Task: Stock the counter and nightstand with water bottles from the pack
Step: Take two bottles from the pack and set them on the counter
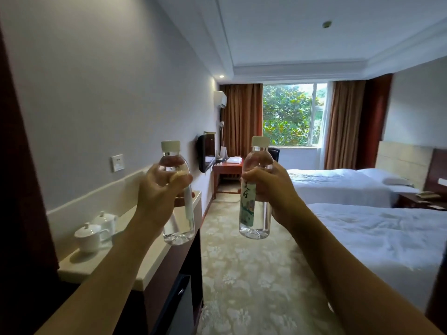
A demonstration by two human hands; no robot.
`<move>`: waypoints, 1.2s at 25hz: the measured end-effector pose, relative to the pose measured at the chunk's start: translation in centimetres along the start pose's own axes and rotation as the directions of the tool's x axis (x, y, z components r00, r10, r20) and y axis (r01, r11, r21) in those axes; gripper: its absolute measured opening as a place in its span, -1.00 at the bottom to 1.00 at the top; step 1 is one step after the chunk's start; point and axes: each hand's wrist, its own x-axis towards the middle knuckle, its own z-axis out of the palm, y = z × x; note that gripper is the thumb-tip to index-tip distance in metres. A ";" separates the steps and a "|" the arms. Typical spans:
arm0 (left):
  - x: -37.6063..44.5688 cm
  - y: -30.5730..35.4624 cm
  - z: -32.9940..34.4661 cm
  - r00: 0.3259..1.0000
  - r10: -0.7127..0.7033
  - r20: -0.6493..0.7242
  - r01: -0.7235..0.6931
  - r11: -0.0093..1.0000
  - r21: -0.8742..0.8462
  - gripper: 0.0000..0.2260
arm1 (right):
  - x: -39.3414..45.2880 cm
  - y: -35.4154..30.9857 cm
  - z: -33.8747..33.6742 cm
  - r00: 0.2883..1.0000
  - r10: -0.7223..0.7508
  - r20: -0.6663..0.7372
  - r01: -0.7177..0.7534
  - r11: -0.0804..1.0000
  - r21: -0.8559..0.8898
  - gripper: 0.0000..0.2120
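water bottles are up in the air, one per hand: our left hand (162,187) wraps round the left bottle (177,197) above the desk (101,259), our right hand (268,187) grips the labelled bottle (256,189) over the carpet (251,274). two lidded cups (95,230) stand on the desk; the nightstand (420,201) sits between the beds (377,235).

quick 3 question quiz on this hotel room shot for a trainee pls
1. True or false: each hand grips a water bottle.
2. What stands on the counter? A) two lidded white cups B) a kettle C) a lamp
3. Which bottle shows its printed label towards the camera?

Key
1. True: left hand grips the left bottle, right hand grips the right bottle.
2. A, the lidded white cups.
3. The right bottle.
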 end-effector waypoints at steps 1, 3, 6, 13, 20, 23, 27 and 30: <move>1.9 -1.7 0.6 1.000 0.001 0.003 -0.001 1.000 0.005 -0.41 | 2.1 1.6 -0.6 1.000 -0.010 0.005 0.010 1.000 -0.004 -0.73; 5.6 -5.8 1.9 1.000 0.002 0.002 -0.002 1.000 0.022 -0.41 | 6.4 5.4 -1.9 0.999 -0.031 0.022 0.032 0.999 -0.008 -0.77; 10.6 -11.0 3.3 1.000 0.004 -0.013 -0.003 0.998 0.068 -0.45 | 12.6 10.0 -3.5 0.998 -0.029 0.050 0.028 0.999 0.024 -0.88; 23.9 -19.8 3.5 0.988 0.068 -0.138 -0.042 0.982 0.187 -0.59 | 30.5 20.0 -2.8 0.966 -0.068 0.250 0.033 0.990 0.140 -0.84; 32.7 -27.5 -1.8 0.940 0.118 -0.319 -0.023 0.958 0.287 -0.65 | 42.7 31.3 5.9 0.889 -0.037 0.456 -0.073 0.972 0.223 -0.73; 35.8 -31.7 -4.8 0.903 0.161 -0.399 -0.030 0.949 0.314 -0.61 | 46.9 36.1 10.4 0.862 -0.056 0.504 -0.086 0.963 0.256 -0.71; 38.4 -39.0 -8.9 0.866 0.153 -0.476 0.051 0.920 0.388 -0.55 | 51.9 42.8 16.3 0.822 -0.033 0.568 -0.133 0.959 0.249 -0.65; 39.5 -45.1 -11.3 0.832 0.118 -0.541 0.156 0.887 0.434 -0.53 | 54.8 48.1 20.1 0.732 -0.022 0.681 -0.143 0.972 0.185 -0.55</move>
